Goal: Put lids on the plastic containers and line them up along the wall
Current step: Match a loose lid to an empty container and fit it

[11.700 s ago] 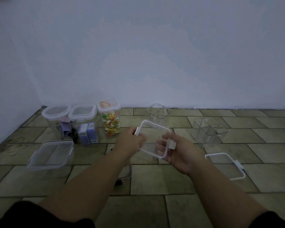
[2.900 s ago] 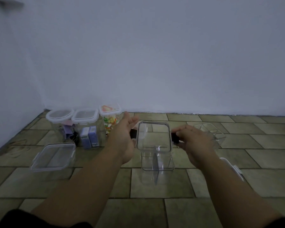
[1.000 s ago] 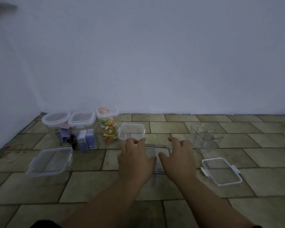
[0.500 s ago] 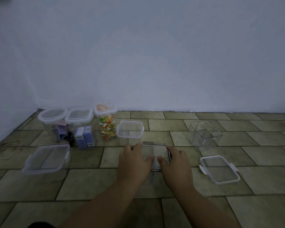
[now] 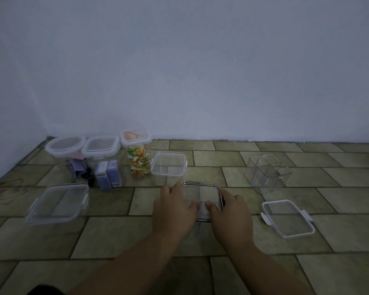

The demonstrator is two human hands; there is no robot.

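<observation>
A clear square container with a dark-rimmed lid (image 5: 202,193) stands on the tiled floor in the middle. My left hand (image 5: 175,207) and my right hand (image 5: 230,211) lie on top of that lid, palms down, thumbs nearly touching. Behind it stands a lidded clear container (image 5: 168,165), in line with three filled lidded containers near the wall: a round one (image 5: 65,152), a square one (image 5: 103,154) and a tall one with colourful sweets (image 5: 137,154). An open divided container (image 5: 267,169) stands at the right, with a loose lid (image 5: 288,218) in front of it.
A large flat lidded container (image 5: 58,203) sits at the left front. The pale wall (image 5: 200,81) runs along the back and turns a corner at the far left. Bare tiles (image 5: 317,150) lie along the wall to the right of the row.
Both hands have stayed on the dark-rimmed lid; since a second ago they have drawn closer together, thumbs nearly meeting. The view shifted slightly.
</observation>
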